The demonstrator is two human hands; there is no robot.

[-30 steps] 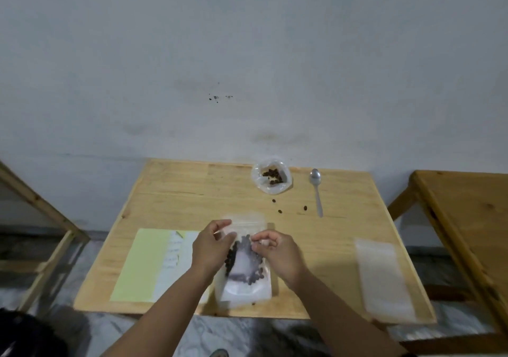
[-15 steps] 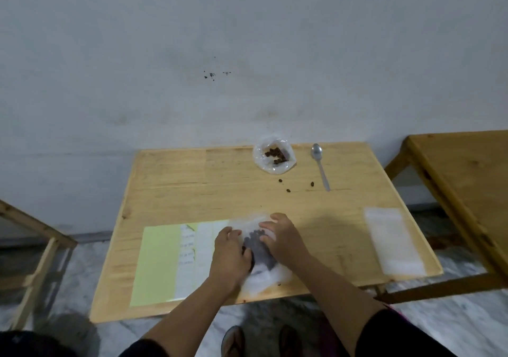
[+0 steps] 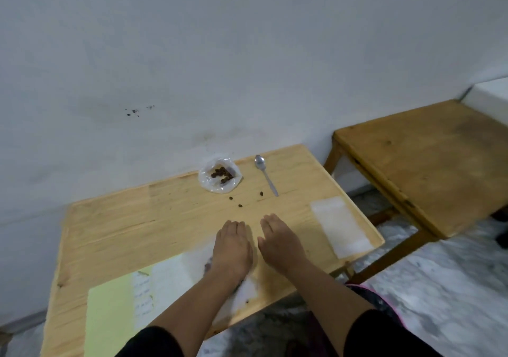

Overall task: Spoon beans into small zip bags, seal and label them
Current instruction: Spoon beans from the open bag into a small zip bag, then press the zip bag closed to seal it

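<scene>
On the table (image 3: 115, 227), left hand (image 3: 232, 246) flattens the bag (image 3: 247, 290) (right hand (image 3: 280, 242) likewise flat).

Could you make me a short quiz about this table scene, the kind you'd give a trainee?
1. True or false: the spoon lies in the open bag of beans.
2. How many loose beans lie on the table?
3. Which hand lies flat on the filled zip bag? A) left hand B) right hand C) neither

Key:
1. False; it lies on the table to the right of that bag.
2. Three.
3. A; its fingers are straight, and the right hand lies beside the bag.
</scene>
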